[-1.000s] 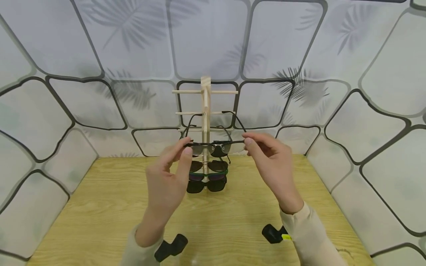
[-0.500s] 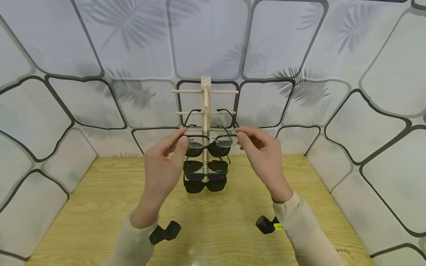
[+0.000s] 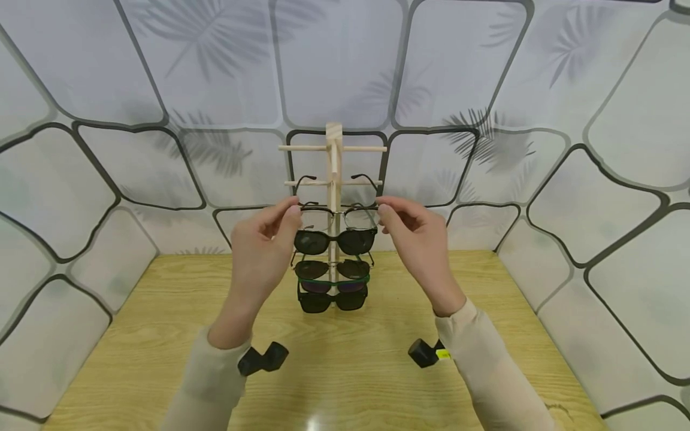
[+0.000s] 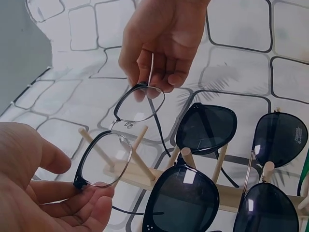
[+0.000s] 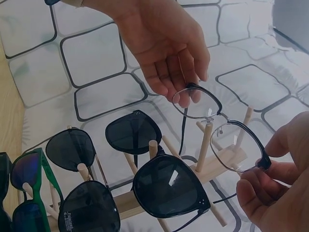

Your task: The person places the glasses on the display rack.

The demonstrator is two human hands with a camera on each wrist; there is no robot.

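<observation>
A pair of clear-lens eyeglasses with dark upper rims (image 3: 318,208) is held level in front of the wooden display rack (image 3: 333,133). My left hand (image 3: 260,254) pinches one end of the frame between thumb and fingers. At the opposite end, the right hand (image 3: 419,251) pinches the other hinge corner. Both temples are unfolded and point toward the rack. Just below hang black sunglasses (image 3: 356,242), seated on the rack. In the left wrist view, the eyeglasses' bridge (image 4: 114,124) is near the rack's pegs; whether it touches one I cannot tell.
Lower on the rack hang thin-framed sunglasses (image 3: 311,269), a green-framed pair (image 5: 49,181) and thick black sunglasses (image 3: 317,303). Bare wooden pegs (image 3: 364,148) stick out near the top. A wood-grain table (image 3: 172,311) lies beneath, with patterned walls (image 3: 339,66) around it.
Both hands have moved forward and up toward the rack with the eyeglasses, coming closer together. The lenses now stand above the black sunglasses instead of overlapping them.
</observation>
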